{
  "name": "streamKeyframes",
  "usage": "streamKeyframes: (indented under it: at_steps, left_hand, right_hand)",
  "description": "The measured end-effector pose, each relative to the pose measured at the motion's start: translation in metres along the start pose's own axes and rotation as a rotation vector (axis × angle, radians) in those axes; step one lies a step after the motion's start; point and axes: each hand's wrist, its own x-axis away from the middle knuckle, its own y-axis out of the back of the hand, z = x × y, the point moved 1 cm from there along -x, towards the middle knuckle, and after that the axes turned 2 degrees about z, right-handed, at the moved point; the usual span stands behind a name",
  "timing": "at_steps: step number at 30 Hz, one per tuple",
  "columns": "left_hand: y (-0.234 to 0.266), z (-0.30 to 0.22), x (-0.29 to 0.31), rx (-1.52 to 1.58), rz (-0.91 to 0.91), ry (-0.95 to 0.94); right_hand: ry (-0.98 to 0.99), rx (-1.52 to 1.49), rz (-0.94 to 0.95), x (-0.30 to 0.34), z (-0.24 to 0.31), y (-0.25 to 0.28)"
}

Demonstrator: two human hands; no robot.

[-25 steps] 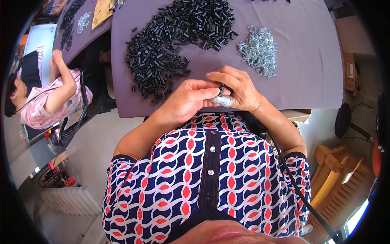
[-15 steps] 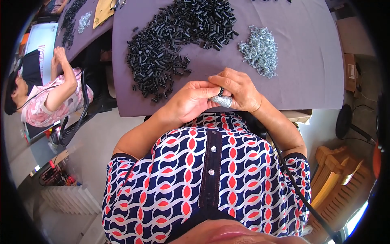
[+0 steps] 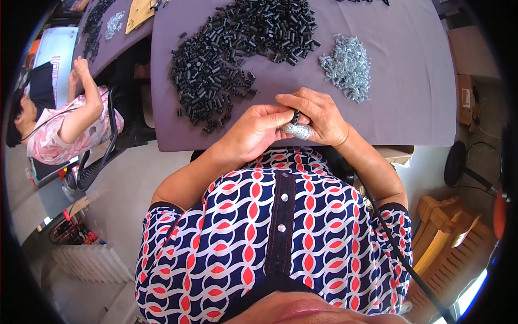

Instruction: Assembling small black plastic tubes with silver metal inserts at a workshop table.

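Observation:
My left hand [image 3: 258,130] and my right hand [image 3: 319,120] meet over the near edge of the table. Between their fingertips they pinch a small black plastic part [image 3: 295,115], mostly covered by fingers. A silver-grey speckled bulge [image 3: 298,130] sits at my right hand just below that part; whether it is a wrapped fingertip or something held, I cannot make out. Beyond my hands, to the left, spreads a big heap of short black tubular parts [image 3: 202,81]. A smaller pile of shiny silvery pieces, like little screws [image 3: 348,69], lies to the right.
A purple-grey cloth covers the table [image 3: 399,81]. At the left a person [image 3: 67,129] in a pink patterned top sits at another table [image 3: 116,46] with similar piles. Wooden furniture [image 3: 442,232] stands at the lower right, near a cardboard box [image 3: 465,97].
My right fingers have shifted slightly and more of the black part shows between them. The view has moved a little; both hands keep their pinch.

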Motion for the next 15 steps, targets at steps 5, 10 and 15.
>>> streamKeyframes:
  at_steps: [5,10,15]
  left_hand:
    - [0.004,0.004,0.002,-0.015,-0.037,-0.009]
    - [0.009,0.01,0.002,0.035,-0.058,-0.035]
    - [0.007,0.015,0.007,0.042,-0.082,-0.06]
  right_hand:
    - [-0.003,0.023,0.01,0.002,-0.001,-0.005]
    - [0.008,0.055,0.037,0.003,-0.007,-0.009]
    - [0.022,0.063,0.065,0.003,-0.003,-0.009]
